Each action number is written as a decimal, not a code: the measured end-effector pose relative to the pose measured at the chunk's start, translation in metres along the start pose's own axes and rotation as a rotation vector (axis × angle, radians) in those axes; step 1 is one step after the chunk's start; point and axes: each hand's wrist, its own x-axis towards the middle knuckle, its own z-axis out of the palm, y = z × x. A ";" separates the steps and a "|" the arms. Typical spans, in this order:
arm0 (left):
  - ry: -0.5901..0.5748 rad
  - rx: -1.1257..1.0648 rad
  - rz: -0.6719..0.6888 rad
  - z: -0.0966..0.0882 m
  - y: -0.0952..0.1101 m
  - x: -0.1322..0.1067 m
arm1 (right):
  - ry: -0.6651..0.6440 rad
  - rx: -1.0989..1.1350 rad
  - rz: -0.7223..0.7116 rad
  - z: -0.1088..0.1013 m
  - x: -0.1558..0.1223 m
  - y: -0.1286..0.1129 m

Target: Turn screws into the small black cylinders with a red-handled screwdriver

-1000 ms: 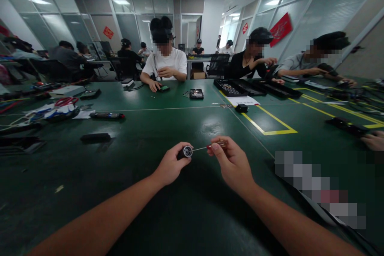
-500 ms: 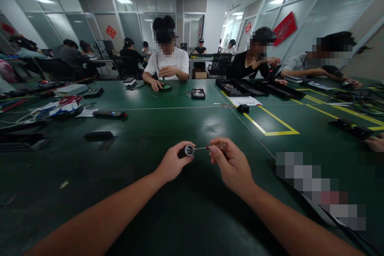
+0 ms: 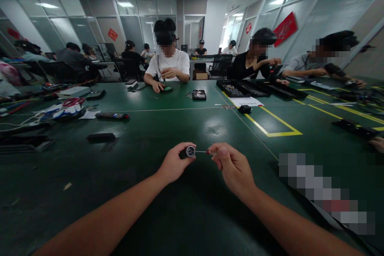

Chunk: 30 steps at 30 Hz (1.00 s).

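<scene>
Closed around a short black cylinder (image 3: 190, 151), my left hand (image 3: 175, 163) keeps its round, silver-rimmed open end turned toward me. What the cylinder belongs to I cannot make out. My right hand (image 3: 233, 165) grips a small screwdriver (image 3: 201, 152) by its handle, which is mostly hidden by the fingers; a red collar shows at the front. Its thin metal shaft points left, and the tip meets the cylinder's rim or enters its side; I cannot tell which. Both hands are held above the green table (image 3: 156, 216).
At the left lie a dark pen-like tool (image 3: 112, 116), a black block (image 3: 101, 137) and tangled cables (image 3: 64, 109). A hard drive (image 3: 199, 95) and a black parts case (image 3: 232, 88) sit farther back. A blurred-out sheet (image 3: 321, 192) lies right. Several people work around the table.
My right thumb and fingers have shifted along the screwdriver handle, with the thumb now lying flatter over it. The left hand holds the cylinder much as before; the whole view has moved slightly.
</scene>
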 end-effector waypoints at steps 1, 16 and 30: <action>0.002 0.005 0.001 0.000 -0.001 0.000 | 0.024 -0.027 0.013 0.001 0.001 0.000; 0.021 0.046 -0.001 -0.002 0.000 0.002 | 0.039 -0.224 -0.078 -0.001 0.004 -0.006; 0.002 0.090 0.002 0.000 0.005 0.001 | 0.052 -0.138 -0.023 -0.002 0.004 0.000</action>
